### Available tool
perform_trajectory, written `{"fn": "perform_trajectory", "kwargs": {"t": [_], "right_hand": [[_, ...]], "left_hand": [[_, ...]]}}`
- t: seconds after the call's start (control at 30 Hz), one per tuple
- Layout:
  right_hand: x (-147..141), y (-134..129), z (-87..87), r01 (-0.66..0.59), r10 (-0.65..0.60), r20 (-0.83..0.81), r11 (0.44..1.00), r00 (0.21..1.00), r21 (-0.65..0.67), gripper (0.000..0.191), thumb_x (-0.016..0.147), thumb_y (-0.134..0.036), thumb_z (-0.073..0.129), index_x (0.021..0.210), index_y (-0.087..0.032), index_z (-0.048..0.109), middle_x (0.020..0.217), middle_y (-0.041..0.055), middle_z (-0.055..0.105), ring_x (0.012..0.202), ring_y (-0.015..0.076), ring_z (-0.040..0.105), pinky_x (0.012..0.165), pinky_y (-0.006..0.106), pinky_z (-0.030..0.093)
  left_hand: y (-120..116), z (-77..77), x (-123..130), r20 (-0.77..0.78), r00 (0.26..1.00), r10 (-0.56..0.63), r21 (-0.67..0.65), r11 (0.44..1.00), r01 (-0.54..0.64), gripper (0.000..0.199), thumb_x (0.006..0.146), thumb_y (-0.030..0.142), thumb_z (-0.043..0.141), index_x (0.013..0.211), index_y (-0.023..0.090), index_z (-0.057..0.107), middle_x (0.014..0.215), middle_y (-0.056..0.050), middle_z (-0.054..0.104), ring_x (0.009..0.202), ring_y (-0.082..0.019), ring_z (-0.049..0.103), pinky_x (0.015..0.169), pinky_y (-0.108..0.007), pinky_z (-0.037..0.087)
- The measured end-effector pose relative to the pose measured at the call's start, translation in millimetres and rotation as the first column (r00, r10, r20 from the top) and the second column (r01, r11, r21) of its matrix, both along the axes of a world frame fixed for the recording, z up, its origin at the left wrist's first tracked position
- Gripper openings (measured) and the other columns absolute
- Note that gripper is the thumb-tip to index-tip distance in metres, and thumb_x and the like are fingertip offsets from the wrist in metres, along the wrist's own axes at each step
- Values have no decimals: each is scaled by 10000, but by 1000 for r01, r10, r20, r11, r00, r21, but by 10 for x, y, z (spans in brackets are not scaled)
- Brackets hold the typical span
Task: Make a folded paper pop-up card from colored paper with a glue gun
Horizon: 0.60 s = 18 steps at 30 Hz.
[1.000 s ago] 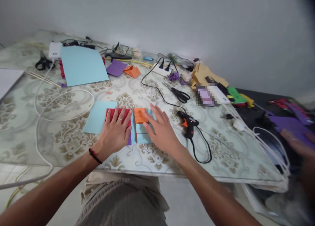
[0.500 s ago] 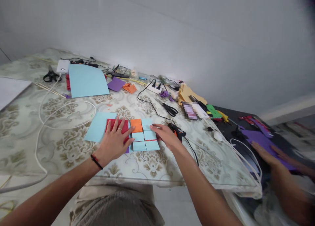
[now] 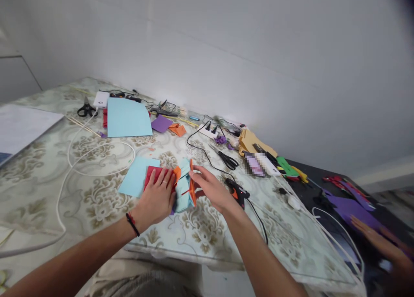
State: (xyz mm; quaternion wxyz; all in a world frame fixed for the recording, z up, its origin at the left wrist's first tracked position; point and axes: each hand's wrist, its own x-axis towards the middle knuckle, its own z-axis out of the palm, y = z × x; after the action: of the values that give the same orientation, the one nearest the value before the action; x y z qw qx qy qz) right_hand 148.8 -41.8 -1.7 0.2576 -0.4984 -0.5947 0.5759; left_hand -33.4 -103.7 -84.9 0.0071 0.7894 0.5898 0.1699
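Observation:
My left hand (image 3: 157, 198) lies over a red paper piece (image 3: 152, 173), its fingers reaching the left side of a folded paper piece (image 3: 183, 186) in light blue and orange. The fingers of my right hand (image 3: 211, 188) are closed on the right edge of that folded piece, which is lifted and tilted so its orange underside shows. A light blue sheet (image 3: 134, 180) lies partly under the red paper. A little purple shows below my left hand. To the right of my right hand is a black and orange glue gun (image 3: 237, 191).
Behind are a large light blue sheet (image 3: 129, 118), purple paper (image 3: 161, 123), orange folded paper (image 3: 177, 129), a power strip (image 3: 208, 131) and black scissors (image 3: 227, 160). A white cable loops at left. At right, another person's hand (image 3: 371, 234) touches purple paper (image 3: 352, 211).
My right hand has raised the right side of the folded blue and orange piece, which lay flat before. My left hand's fingers have drawn closer together. The view has shifted.

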Motion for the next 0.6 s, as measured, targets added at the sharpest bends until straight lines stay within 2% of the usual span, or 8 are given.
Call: {"fn": "perform_trajectory", "kwargs": {"t": [0.1,0.2,0.27,0.37,0.47,0.53,0.6], "right_hand": [[-153,-30,-22,-88,90,-32,995,995,56,424,998,-474,599,1332,-214,625,991,53,760,890,213,751,770,353,649],[-223,-87,-65,-175,173,26,965,985,196,424,1015,-439,598,1368,-210,650,1166,101,744,1101,249,726,965,426,625],[-228,-145,-107,-237,207,121,908,971,345,408,1041,-422,561,1383,-225,660,1332,129,690,1240,264,679,1058,446,586],[-226,-241,-207,-323,224,248,804,942,500,462,1067,-378,504,1498,-230,581,1522,146,583,1442,273,554,1230,492,461],[-261,-317,-326,-394,251,329,770,910,501,586,1082,-403,489,1633,-214,427,1689,151,420,1597,278,369,1337,520,302],[-305,-346,-390,-431,280,357,768,891,474,636,1101,-451,452,1683,-219,341,1763,137,304,1643,274,278,1351,524,267],[-357,-358,-429,-450,294,367,753,883,480,644,1121,-473,399,1709,-235,287,1792,116,247,1659,266,235,1356,531,254]], "left_hand": [[5,-79,-85,98,991,-95,62,994,89,630,976,345,586,1546,79,556,1652,-227,491,1600,-455,337,1282,-694,301],[-24,-127,-240,155,972,-176,125,980,158,577,906,358,674,1454,178,652,1557,-167,620,1523,-407,487,1302,-634,335],[-71,-114,-363,160,974,-160,135,981,139,547,901,260,645,1443,186,658,1535,-153,640,1515,-367,508,1310,-589,359],[-169,-55,-540,158,985,-73,116,992,55,601,920,161,564,1519,113,570,1623,-201,537,1590,-360,400,1293,-601,387],[-244,0,-641,105,994,12,72,997,-20,503,966,162,516,1457,109,617,1629,-206,529,1612,-360,357,1297,-626,361],[-252,24,-644,85,996,2,59,998,-7,416,947,223,581,1330,118,706,1547,-219,612,1596,-389,381,1291,-628,368],[-230,45,-620,96,995,-42,64,997,36,429,910,265,639,1304,120,726,1489,-231,655,1550,-402,455,1280,-620,394]]}}
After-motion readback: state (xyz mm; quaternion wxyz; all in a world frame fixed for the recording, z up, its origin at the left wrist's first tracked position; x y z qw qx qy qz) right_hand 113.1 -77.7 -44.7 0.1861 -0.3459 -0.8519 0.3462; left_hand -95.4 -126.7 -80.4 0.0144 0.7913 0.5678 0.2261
